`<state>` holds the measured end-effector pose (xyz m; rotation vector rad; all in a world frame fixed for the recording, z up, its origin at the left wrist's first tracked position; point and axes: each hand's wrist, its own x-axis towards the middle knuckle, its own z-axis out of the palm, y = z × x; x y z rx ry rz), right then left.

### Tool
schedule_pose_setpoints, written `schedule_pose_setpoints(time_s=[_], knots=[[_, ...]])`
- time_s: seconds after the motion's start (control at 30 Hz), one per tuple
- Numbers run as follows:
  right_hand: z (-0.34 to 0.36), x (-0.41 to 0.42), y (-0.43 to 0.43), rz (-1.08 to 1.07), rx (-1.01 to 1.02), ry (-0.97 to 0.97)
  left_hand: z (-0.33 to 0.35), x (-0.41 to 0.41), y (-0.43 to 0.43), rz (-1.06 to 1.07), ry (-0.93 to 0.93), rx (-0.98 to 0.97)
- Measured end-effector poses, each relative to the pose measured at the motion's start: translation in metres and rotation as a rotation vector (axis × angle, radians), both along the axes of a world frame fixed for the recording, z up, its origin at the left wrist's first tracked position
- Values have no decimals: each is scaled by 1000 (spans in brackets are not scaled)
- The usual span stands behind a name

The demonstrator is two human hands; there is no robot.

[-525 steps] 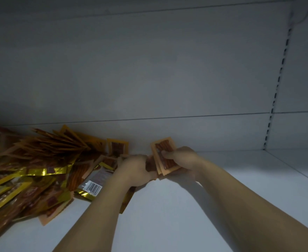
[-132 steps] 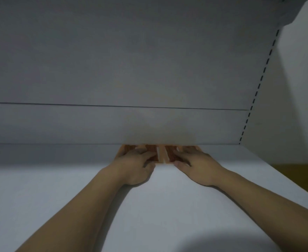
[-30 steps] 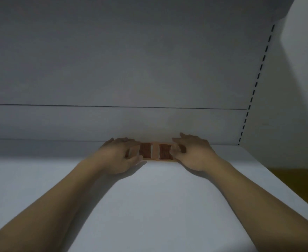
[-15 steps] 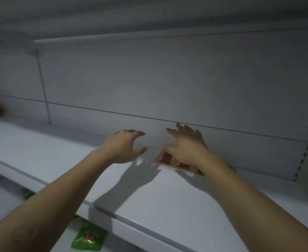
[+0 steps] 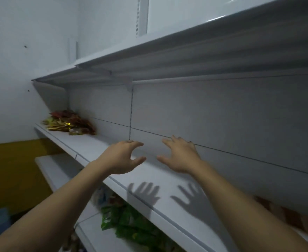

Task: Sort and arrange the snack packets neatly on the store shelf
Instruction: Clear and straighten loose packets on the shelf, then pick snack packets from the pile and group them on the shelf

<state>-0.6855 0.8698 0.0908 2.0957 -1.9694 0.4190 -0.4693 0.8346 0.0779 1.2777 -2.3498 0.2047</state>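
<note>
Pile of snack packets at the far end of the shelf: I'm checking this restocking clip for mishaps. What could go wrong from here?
1. The loose pile seems to lie close to the front edge of the shelf. Grabbing from it with the empty left hand or right hand could push packets off.
2. The arranged packets sit right beside the right forearm. A sideways sweep of that arm might disturb them.

left hand (image 5: 121,157): empty, fingers spread, raised over shelf (image 5: 98,148) | right hand (image 5: 181,155): empty, fingers spread, near left, not touching | shadows of both on shelf | pile of snack packets (image 5: 69,123): shelf's far left end | orange-brown packets (image 5: 284,213): blurred, by back panel, beyond right forearm | green packets (image 5: 131,224): lower shelf (image 5: 55,171)
</note>
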Motion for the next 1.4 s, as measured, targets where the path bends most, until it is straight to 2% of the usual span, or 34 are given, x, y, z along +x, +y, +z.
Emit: schedule_pose_setpoints(time_s=[0.37,0.77,1.07,1.4], knots=[[0,186,-101,125,30,24,-11,184,-73,163,54,-3],[-5,315,-213,266,74,58,-20,306,-150,298,67,19],[-8,377,-357,308,25,41,-27,371,-287,375,34,-11],[-7,423,-517,314,67,17,-11,424,-442,376,-4,-3]])
